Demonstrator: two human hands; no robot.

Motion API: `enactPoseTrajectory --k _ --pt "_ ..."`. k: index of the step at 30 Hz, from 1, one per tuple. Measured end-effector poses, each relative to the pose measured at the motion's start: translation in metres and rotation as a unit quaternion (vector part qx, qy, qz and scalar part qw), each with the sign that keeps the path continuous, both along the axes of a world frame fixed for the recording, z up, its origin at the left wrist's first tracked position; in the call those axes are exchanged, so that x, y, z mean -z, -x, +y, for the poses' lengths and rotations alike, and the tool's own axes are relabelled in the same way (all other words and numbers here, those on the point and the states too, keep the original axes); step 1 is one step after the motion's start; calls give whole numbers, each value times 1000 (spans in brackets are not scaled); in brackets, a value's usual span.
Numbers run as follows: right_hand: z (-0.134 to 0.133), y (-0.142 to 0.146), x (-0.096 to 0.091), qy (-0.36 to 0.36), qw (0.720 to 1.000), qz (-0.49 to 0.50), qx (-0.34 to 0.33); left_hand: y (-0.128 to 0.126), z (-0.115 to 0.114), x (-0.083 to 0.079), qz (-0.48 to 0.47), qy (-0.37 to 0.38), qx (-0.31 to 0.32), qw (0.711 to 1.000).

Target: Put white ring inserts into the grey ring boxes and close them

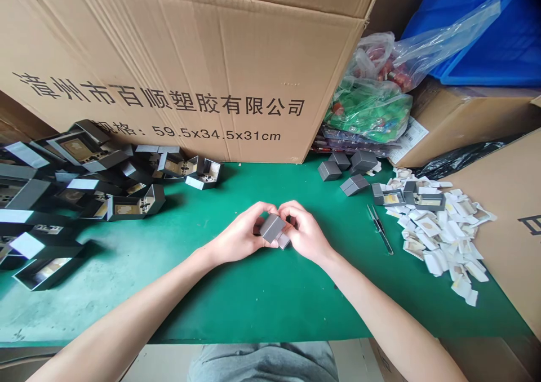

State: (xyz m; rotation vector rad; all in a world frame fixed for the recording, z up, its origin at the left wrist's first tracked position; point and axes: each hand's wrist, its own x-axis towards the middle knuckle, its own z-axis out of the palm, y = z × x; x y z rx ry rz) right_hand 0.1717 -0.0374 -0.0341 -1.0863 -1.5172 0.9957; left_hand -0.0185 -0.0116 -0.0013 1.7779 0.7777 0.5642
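A small dark grey hinged box (273,228) is held between both hands above the middle of the green tabletop (236,297). My left hand (240,232) grips its left side, fingers curled around it. On the other side, my right hand (306,232) has its fingers closed on the box's right part. The box's inside faces away, so I cannot see what it contains. To the right lie black-handled tweezers (380,230), apart from my hands.
Many opened dark boxes (135,204) crowd the left side. Several shut grey boxes (355,185) sit at back right, near a heap of white inserts (435,241). A large carton (181,49) walls the back; bagged parts (372,109) and a blue bin (486,49) stand right.
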Motion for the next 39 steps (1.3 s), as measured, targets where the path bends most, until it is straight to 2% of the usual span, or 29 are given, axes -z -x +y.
enactPoseTrajectory --k 4,8,12,16,18,20,22,25,26,28,30,32,34,37,39 --pt "4 -5 0 0 999 13 -44 1 1 -1 8 -5 -6 1000" --pt "5 -6 1 21 999 41 -26 4 1 0 6 -36 -31 999" --pt "2 -5 4 36 998 53 -28 4 -1 4 10 -116 -34 993" --pt "2 -7 4 29 999 34 -29 5 -1 5 32 -193 7 981" --pt "2 -13 1 7 1000 -6 -7 10 1 -1 60 -243 30 968" --pt "4 -24 -5 -37 995 -72 53 19 6 -10 93 -302 28 948" --pt "4 -44 -12 -100 973 -150 145 32 14 -21 126 -373 -42 918" --pt "3 -87 -23 -188 911 -232 285 58 30 -34 173 -450 -216 849" --pt "1 -105 -25 -202 890 -246 326 67 35 -37 193 -465 -258 825" --pt "-4 -145 -28 -192 858 -272 391 83 44 -38 244 -475 -302 789" --pt "-10 -188 -31 -176 814 -311 458 96 50 -37 300 -475 -302 771" --pt "-19 -229 -34 -154 768 -325 530 102 53 -36 334 -466 -292 766" --pt "-27 -265 -38 -127 741 -326 574 105 54 -34 346 -463 -269 770" --pt "-35 -306 -45 -70 717 -319 616 102 54 -31 339 -467 -229 784" --pt "-37 -325 -48 -25 713 -335 615 98 54 -28 329 -463 -220 793"
